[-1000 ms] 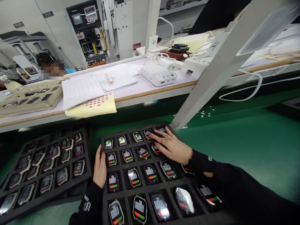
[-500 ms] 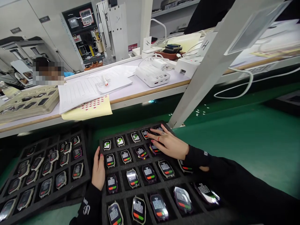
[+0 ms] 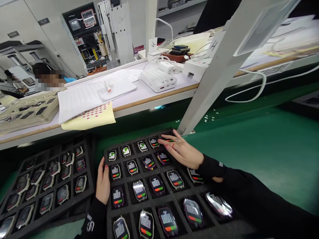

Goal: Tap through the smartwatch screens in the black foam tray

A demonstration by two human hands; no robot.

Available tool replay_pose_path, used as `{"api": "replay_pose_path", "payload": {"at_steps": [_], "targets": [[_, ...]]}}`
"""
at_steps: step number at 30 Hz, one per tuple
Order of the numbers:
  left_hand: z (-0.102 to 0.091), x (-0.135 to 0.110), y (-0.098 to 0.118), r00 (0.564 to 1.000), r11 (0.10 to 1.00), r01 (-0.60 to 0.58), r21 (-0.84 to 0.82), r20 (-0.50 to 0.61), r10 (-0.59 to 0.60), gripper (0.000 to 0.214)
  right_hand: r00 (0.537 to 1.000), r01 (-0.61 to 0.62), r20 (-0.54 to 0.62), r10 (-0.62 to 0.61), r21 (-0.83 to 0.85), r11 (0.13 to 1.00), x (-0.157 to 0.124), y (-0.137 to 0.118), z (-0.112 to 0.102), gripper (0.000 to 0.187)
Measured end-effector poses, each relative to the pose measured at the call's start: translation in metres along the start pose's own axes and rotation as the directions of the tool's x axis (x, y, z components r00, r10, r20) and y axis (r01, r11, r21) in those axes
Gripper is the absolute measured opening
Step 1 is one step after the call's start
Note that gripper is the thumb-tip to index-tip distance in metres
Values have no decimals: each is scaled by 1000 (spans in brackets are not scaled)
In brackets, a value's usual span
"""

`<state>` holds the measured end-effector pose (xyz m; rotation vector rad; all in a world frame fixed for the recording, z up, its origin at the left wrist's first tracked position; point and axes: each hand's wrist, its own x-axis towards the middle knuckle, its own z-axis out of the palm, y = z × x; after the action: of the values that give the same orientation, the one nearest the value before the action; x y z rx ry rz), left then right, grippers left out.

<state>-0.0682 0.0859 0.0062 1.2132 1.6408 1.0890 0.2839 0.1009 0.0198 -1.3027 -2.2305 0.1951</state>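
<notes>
A black foam tray (image 3: 127, 190) holds several smartwatches in rows of square pockets. My left hand (image 3: 102, 182) is at its left edge, thumb by the rim and the other fingers along the outer side. My right hand (image 3: 184, 150) lies over the far right corner with fingers spread, partly covering the last smartwatch (image 3: 168, 138) of the far row. The fourth smartwatch (image 3: 154, 142) there is just left of my fingertips. Green and white screens light the first three, including a smartwatch (image 3: 126, 150); most others show white text above red and green bars.
A second black tray (image 3: 92, 181) of dark-screened watches lies to the left. Behind is a bench with papers (image 3: 82, 96), a white multi-port charger (image 3: 158, 79) and a beige tray (image 3: 53, 114). A slanted white post (image 3: 211, 73) rises beyond the tray's right corner. Another person sits at the back left.
My right hand has shifted right, uncovering the fourth watch of the far row and the watch below it. My left hand stays at the tray's edge. The view has shifted slightly.
</notes>
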Motion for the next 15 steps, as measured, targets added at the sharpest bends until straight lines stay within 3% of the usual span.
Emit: {"api": "replay_pose_path", "payload": {"at_steps": [7, 15], "targets": [[-1, 2, -2, 1000, 1000, -21, 10, -10, 21, 51, 999, 30, 29, -30, -23, 999, 6, 0, 5, 47], [-2, 2, -2, 1000, 1000, -14, 25, -19, 15, 52, 971, -122, -209, 117, -12, 992, -18, 29, 2, 46]]}}
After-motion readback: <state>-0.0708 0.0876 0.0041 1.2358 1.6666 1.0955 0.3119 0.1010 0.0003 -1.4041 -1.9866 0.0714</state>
